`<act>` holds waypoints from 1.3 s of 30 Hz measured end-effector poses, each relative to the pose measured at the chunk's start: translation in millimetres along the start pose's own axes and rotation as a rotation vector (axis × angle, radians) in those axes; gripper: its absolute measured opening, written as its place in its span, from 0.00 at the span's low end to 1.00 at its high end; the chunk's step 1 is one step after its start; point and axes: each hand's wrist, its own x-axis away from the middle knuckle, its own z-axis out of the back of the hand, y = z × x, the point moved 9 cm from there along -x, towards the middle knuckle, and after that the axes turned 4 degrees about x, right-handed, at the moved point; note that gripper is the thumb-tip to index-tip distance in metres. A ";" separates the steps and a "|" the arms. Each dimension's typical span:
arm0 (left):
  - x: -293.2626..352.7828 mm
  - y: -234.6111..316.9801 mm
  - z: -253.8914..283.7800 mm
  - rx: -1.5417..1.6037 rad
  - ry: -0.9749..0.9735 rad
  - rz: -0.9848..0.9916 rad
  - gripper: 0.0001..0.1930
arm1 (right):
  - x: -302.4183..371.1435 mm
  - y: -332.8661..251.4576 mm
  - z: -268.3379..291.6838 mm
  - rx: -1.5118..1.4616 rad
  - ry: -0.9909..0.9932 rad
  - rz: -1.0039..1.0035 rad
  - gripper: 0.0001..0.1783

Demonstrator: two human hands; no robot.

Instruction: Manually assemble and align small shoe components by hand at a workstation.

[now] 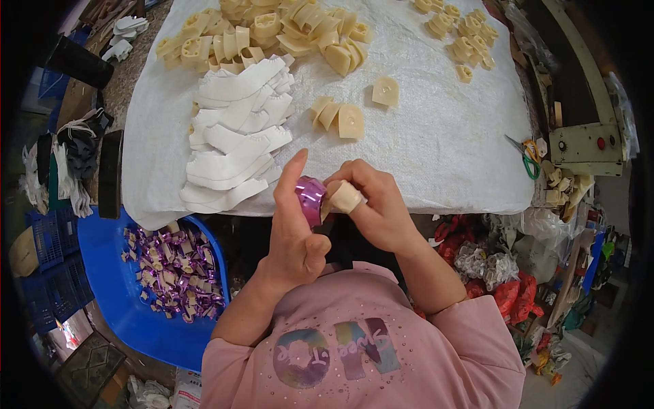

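Note:
A shiny purple-covered shoe heel (310,199) is held between my two hands just off the table's front edge. My left hand (289,225) curls around its left side, with one finger pointing upward. My right hand (373,203) pinches its right edge, fingers bent. A beige cover (345,196) sits at the tip of my right thumb and looks like a finger cot. Beyond my hands, a few bare beige heels (351,121) stand on the white cloth (443,150). To the left lie overlapping stacks of white curved cover pieces (228,160).
A large beige heel pile (266,27) lies at the back left, smaller groups (470,44) at the back right. Scissors (528,157) rest by the right edge, beside a machine box (586,146). A blue tub (146,334) holds purple heels (180,273) at lower left.

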 end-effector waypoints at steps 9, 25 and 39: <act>5.1 11.7 -2.4 -0.081 0.105 -0.068 0.38 | 8.0 28.2 -14.6 -0.368 -0.145 -0.202 0.13; 0.4 12.8 4.2 -0.333 0.012 -0.205 0.48 | 1.9 -19.2 -3.5 0.246 -0.155 0.074 0.16; -10.7 9.4 17.2 -0.117 -0.081 0.126 0.21 | -8.4 27.7 -1.4 -0.429 -0.237 -0.185 0.12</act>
